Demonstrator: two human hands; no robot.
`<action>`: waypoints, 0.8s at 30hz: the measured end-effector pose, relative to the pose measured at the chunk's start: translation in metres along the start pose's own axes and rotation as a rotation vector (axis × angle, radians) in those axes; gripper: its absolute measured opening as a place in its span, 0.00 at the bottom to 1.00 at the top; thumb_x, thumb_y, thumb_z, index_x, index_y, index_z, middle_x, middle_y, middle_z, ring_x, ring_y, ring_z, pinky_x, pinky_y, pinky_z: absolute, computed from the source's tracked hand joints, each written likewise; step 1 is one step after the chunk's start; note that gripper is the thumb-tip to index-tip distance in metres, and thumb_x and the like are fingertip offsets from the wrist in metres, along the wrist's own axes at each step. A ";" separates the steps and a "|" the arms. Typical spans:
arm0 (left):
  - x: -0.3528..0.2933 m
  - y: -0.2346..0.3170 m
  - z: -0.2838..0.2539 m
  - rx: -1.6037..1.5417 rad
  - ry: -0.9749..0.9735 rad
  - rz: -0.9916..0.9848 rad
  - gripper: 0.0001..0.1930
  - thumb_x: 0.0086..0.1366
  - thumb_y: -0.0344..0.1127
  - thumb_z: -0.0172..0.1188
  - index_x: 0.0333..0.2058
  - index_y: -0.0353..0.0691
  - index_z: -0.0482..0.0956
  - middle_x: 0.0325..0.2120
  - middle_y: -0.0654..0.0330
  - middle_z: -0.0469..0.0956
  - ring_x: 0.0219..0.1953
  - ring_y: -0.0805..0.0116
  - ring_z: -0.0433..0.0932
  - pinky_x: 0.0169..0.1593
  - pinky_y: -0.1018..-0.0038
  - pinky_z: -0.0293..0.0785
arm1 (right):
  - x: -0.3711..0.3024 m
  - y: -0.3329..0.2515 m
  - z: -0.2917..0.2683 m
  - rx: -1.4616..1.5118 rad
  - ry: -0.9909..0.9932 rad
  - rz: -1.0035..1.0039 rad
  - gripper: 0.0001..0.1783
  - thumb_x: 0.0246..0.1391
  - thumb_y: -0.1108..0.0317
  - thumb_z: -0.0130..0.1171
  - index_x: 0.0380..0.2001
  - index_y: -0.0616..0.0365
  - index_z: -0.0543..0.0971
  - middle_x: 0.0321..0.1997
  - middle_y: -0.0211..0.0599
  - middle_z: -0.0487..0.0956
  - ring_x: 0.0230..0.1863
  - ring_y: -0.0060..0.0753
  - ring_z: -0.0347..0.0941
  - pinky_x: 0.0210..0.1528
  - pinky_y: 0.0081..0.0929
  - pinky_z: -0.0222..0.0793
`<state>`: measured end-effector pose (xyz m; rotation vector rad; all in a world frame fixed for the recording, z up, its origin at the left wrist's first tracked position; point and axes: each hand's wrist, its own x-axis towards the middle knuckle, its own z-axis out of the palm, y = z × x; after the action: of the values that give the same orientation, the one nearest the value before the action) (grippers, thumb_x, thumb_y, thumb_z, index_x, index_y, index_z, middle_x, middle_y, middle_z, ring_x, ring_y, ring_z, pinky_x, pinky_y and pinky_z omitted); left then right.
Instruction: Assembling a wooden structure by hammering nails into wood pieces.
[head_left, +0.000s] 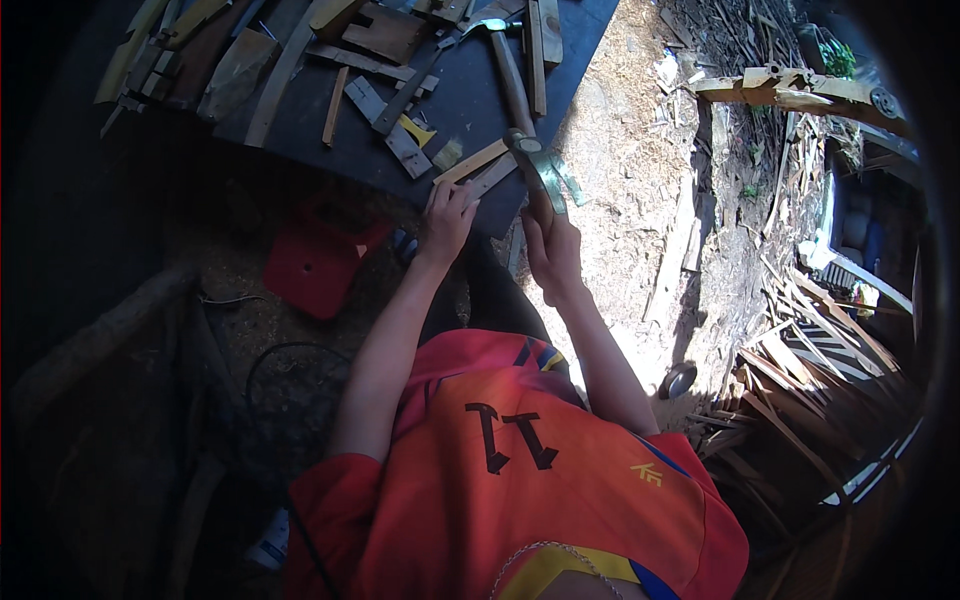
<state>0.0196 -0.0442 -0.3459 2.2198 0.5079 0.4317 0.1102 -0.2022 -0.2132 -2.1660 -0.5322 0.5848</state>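
My right hand point(556, 257) is wrapped round the wooden handle of a hammer point(541, 172), held up over the table's near right corner. Its metal head covers the far ends of two narrow wooden strips. Fingers of my left hand point(446, 222) are closed on the near ends of these strips, a pale one point(472, 161) and a greyer one point(492, 178), which meet at a narrow angle on the tabletop. Beyond them lies a second hammer point(510, 80), with its head toward the far side and its handle pointing back toward me.
The dark table point(350, 170) carries several offcuts, wooden boards point(385, 35) and a yellow piece point(417, 130). A red plastic stool point(325, 255) stands below at the left. Sawdust-covered ground point(620, 150) lies right of the table, with piled wood slats point(810, 350) farther right.
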 end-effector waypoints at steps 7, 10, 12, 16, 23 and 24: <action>0.000 -0.004 0.004 0.000 -0.023 -0.005 0.19 0.61 0.29 0.72 0.51 0.35 0.82 0.41 0.51 0.76 0.48 0.47 0.78 0.52 0.56 0.77 | 0.003 0.065 0.021 -0.222 -0.160 0.130 0.19 0.70 0.56 0.56 0.51 0.61 0.69 0.35 0.67 0.81 0.42 0.75 0.79 0.42 0.62 0.71; -0.009 0.002 0.002 -0.001 -0.030 -0.025 0.19 0.62 0.31 0.71 0.52 0.35 0.81 0.43 0.50 0.76 0.50 0.46 0.77 0.54 0.55 0.76 | -0.010 0.054 0.016 -0.167 -0.182 0.222 0.19 0.71 0.55 0.56 0.51 0.60 0.70 0.35 0.66 0.81 0.41 0.73 0.79 0.41 0.59 0.71; -0.002 0.004 -0.001 0.010 -0.017 -0.019 0.19 0.63 0.32 0.70 0.52 0.35 0.81 0.44 0.50 0.76 0.51 0.46 0.77 0.55 0.55 0.76 | -0.013 0.052 0.016 -0.080 -0.164 0.285 0.20 0.71 0.54 0.56 0.51 0.60 0.71 0.35 0.66 0.81 0.40 0.72 0.79 0.41 0.57 0.72; 0.003 0.011 -0.002 0.073 -0.076 -0.057 0.19 0.65 0.33 0.69 0.53 0.33 0.80 0.45 0.48 0.76 0.52 0.45 0.76 0.56 0.54 0.75 | -0.029 0.063 0.010 0.001 -0.032 0.269 0.19 0.72 0.53 0.55 0.49 0.60 0.74 0.30 0.58 0.81 0.35 0.64 0.81 0.37 0.51 0.72; 0.017 0.028 -0.016 0.087 -0.110 -0.052 0.19 0.67 0.36 0.68 0.51 0.30 0.81 0.45 0.48 0.78 0.48 0.51 0.80 0.54 0.61 0.77 | -0.053 0.067 -0.001 0.077 -0.014 0.412 0.17 0.73 0.54 0.55 0.39 0.59 0.73 0.24 0.33 0.76 0.23 0.27 0.71 0.28 0.32 0.68; 0.018 0.028 -0.019 0.089 -0.115 -0.048 0.19 0.67 0.36 0.68 0.51 0.30 0.81 0.45 0.48 0.78 0.48 0.51 0.80 0.54 0.61 0.77 | -0.055 0.067 -0.003 0.102 -0.007 0.436 0.18 0.73 0.53 0.55 0.38 0.58 0.73 0.24 0.32 0.75 0.22 0.26 0.70 0.27 0.31 0.68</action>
<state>0.0320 -0.0401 -0.3099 2.2970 0.5263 0.2591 0.0793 -0.2731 -0.2521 -2.1909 -0.0247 0.8324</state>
